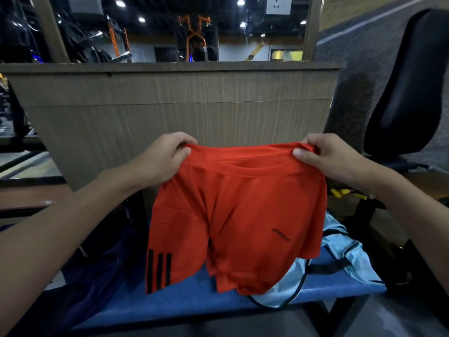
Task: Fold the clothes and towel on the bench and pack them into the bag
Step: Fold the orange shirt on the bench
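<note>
A pair of red shorts [238, 215] with three black stripes on one leg hangs in the air over the blue bench [170, 305]. My left hand [165, 159] pinches the left end of the waistband. My right hand [325, 156] pinches the right end, so the waistband is stretched flat between them. The leg hems brush the bench top. A light blue bag [340, 261] with black straps lies on the bench at the right, partly hidden behind the shorts. A dark purple garment [97, 271] lies at the bench's left end under my left forearm.
A brown panelled wall [170, 105] stands right behind the bench, with a mirror above it. A black padded gym seat [408, 81] rises at the right. A yellow-handled item [345, 193] sits behind the bag.
</note>
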